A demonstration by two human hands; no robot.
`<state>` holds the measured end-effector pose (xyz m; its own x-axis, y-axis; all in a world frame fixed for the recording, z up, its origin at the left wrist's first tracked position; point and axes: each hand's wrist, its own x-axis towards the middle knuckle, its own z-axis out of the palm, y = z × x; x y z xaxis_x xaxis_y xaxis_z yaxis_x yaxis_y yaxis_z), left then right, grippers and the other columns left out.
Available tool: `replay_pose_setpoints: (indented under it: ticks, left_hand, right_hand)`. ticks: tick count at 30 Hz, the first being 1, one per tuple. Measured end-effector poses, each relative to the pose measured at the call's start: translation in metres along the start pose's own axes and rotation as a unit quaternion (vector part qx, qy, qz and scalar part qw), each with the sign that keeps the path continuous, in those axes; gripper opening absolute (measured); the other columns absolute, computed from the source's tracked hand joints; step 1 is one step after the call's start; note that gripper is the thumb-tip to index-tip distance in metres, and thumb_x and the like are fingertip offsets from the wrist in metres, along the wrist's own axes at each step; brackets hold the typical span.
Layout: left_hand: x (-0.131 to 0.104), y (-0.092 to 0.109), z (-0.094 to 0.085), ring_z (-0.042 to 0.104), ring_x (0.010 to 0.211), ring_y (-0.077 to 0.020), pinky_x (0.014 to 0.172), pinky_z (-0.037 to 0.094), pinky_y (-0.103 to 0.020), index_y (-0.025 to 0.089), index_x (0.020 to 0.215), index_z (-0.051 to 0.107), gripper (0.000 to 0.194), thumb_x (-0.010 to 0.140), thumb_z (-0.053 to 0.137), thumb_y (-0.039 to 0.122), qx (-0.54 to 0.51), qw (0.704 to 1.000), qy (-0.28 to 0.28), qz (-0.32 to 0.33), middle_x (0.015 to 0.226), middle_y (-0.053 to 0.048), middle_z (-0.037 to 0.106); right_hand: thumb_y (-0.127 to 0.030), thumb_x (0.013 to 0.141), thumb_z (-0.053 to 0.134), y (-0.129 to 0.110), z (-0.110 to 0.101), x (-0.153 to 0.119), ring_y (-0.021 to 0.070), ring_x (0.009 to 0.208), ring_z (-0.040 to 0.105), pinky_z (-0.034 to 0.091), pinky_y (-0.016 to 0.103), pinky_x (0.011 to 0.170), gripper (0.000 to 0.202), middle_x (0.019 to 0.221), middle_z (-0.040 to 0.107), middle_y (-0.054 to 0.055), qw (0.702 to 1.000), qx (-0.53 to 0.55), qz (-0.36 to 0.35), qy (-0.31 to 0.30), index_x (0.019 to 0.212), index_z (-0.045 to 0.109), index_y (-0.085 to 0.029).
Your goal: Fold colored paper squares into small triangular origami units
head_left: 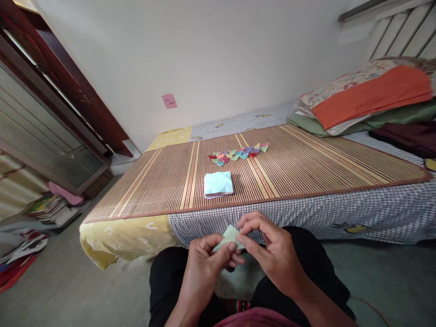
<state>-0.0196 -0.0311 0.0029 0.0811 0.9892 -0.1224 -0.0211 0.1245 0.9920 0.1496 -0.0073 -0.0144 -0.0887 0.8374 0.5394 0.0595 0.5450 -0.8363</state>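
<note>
A small pale green folded paper (230, 235) is held over my lap, in front of the bed's edge. My left hand (207, 261) pinches its lower left part, with the thumb lying on top. On the other side, my right hand (269, 250) grips the paper's right edge between thumb and fingers. A stack of light blue square paper (218, 183) lies on the striped mat just beyond my hands. Behind the stack sits a cluster of small folded paper pieces (238, 153) in several colours.
The bamboo mat (153, 181) covers the bed. Folded bedding with an orange band (371, 97) is piled at the right. A pink note (169, 101) is on the wall. Books (47, 210) stand at the far left, near a glass-fronted cabinet (44, 131).
</note>
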Motion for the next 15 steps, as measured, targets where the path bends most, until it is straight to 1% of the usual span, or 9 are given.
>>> replay_pose_setpoints:
  ticks: [2,5,10,15]
  left_hand:
    - [-0.0004,-0.0004,0.0007,0.066,0.058,-0.0168,0.058,0.052,-0.025,0.013,0.070,0.078,0.036,0.079,0.084,0.047,0.005,1.000,0.005,-0.005,0.065,-0.011,0.077]
    - [-0.0012,0.0010,0.0018,0.065,0.056,-0.0164,0.056,0.050,-0.024,0.013,0.068,0.077,0.037,0.077,0.084,0.048,0.019,1.000,0.008,-0.008,0.064,-0.010,0.076]
    - [-0.0027,0.0032,0.0027,0.062,0.057,-0.0154,0.057,0.048,-0.024,0.013,0.069,0.076,0.037,0.082,0.080,0.047,0.053,0.999,-0.003,0.001,0.065,-0.009,0.075]
    - [-0.0043,0.0001,0.0014,0.063,0.062,-0.0171,0.061,0.049,-0.025,0.013,0.069,0.075,0.037,0.084,0.078,0.047,0.066,0.998,-0.017,0.014,0.066,-0.008,0.072]
  right_hand:
    - [-0.017,0.094,0.066,-0.0007,-0.0003,0.0002,0.0201,0.092,0.065,0.051,0.031,0.081,0.014,0.093,0.066,0.003,1.000,0.020,0.021,-0.010,0.083,0.061,-0.024]
    - [-0.020,0.095,0.065,-0.0020,-0.0006,0.0005,0.0189,0.087,0.063,0.050,0.030,0.078,0.016,0.088,0.064,0.002,0.999,0.031,0.030,-0.025,0.080,0.059,-0.023]
    - [-0.023,0.095,0.064,-0.0024,-0.0007,-0.0010,0.0176,0.077,0.062,0.047,0.029,0.073,0.016,0.079,0.064,0.000,0.997,0.014,0.061,-0.038,0.079,0.060,-0.022]
    - [-0.027,0.092,0.068,-0.0005,-0.0022,-0.0045,0.0166,0.074,0.061,0.048,0.028,0.071,0.010,0.078,0.066,0.000,0.993,0.019,0.109,-0.028,0.083,0.065,-0.022]
